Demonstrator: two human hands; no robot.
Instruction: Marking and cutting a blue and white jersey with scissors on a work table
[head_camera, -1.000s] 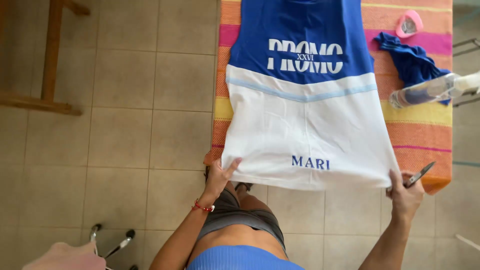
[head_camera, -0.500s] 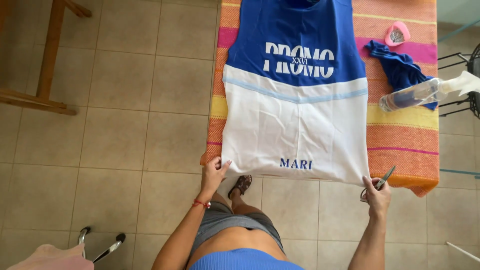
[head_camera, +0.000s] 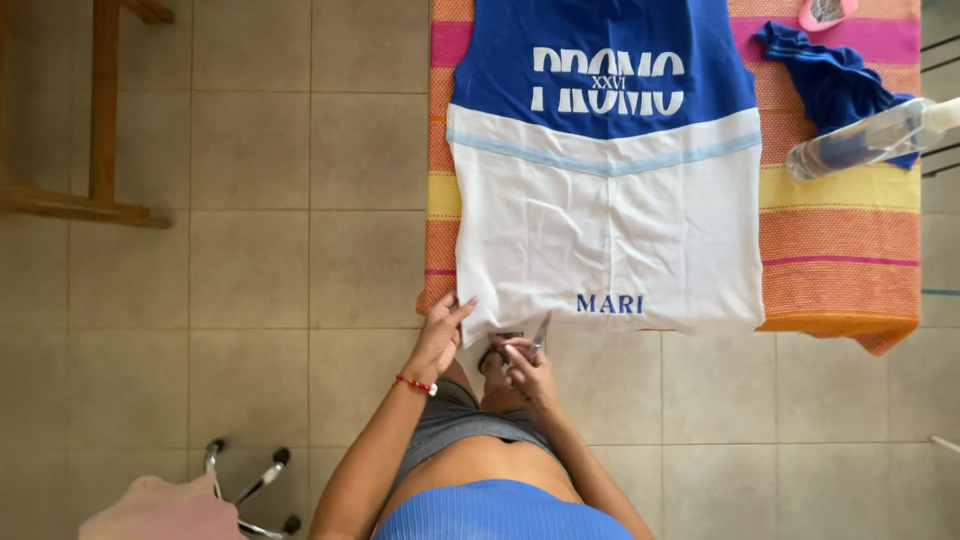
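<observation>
L hand (head_camera: 441, 335): I see it low centre of frame, forearm coming up from bottom edge, wrist w/ red bracelet (head_camera: 416, 384). Fingers stretched fwd and together, tips pressing the lower-left corner of the shirt; thumb angled to the side. Flat and spread, not clamped on anything.

R hand (head_camera: 527, 368): just right of the L one, near but not touching it as far as I can tell. Forearm rises from bottom right, wrist bent inward. Fingers curled shut round a pair of scissors (head_camera: 536, 338), blades pointing up at the hem.

Scissors: metal tips touch the hem's bottom edge, left of the blue lettering; handle loops hidden in the fingers.

Shirt (head_camera: 605, 225): sleeveless, blue upper part, white lower part, pale blue stripe between. Lies flat, centre-top of frame, hem hanging just over the near edge of the board.

Striped cloth (head_camera: 850, 250): orange/yellow/pink cover under the shirt, runs to right side of frame.

Spray bottle (head_camera: 870, 138): clear, lying on its side, upper right, on the striped cloth.

Blue fabric (head_camera: 825, 75): crumpled, upper right, partly under the bottle.

Pink item (head_camera: 825, 12): top right edge, cut off; can't tell what it is.

Floor (head_camera: 250, 250): beige tiles, left half of frame.

Wooden frame (head_camera: 100, 110): upper left, on the tiles.
</observation>
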